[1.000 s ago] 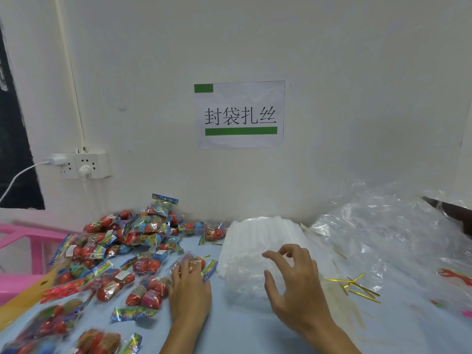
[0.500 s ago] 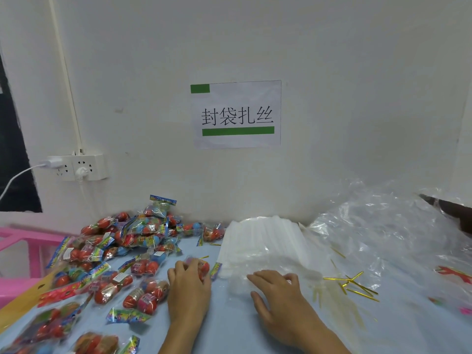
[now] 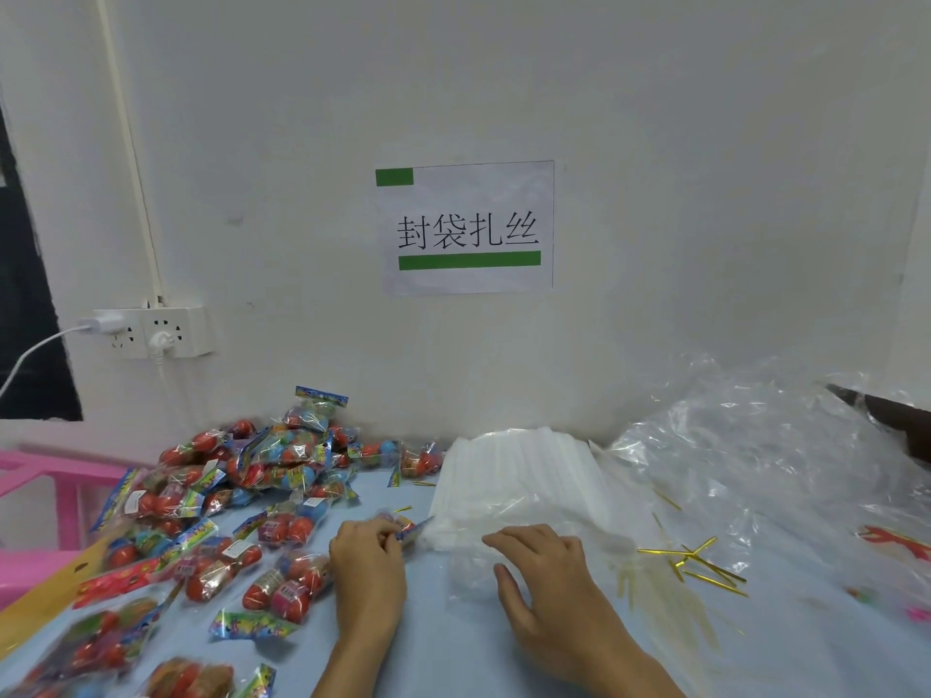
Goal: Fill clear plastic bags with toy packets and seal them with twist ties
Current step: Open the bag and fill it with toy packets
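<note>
The left hand (image 3: 370,571) lies knuckles-up on the blue table (image 3: 443,647), its fingers curled round 1 toy packet (image 3: 403,527) whose end pokes out past the fingertips. The right hand (image 3: 546,579) rests flat, fingers relaxed and spread, pressing on a loose clear bag (image 3: 468,581) at the near edge of the stack of clear bags (image 3: 514,476) just beyond it. Left of the left hand spreads the heap of toy packets (image 3: 252,476) (red and blue eggs in printed wrappers). Right of the right hand lie gold twist ties (image 3: 700,561), partly on crumpled clear plastic sheeting (image 3: 755,455).
</note>
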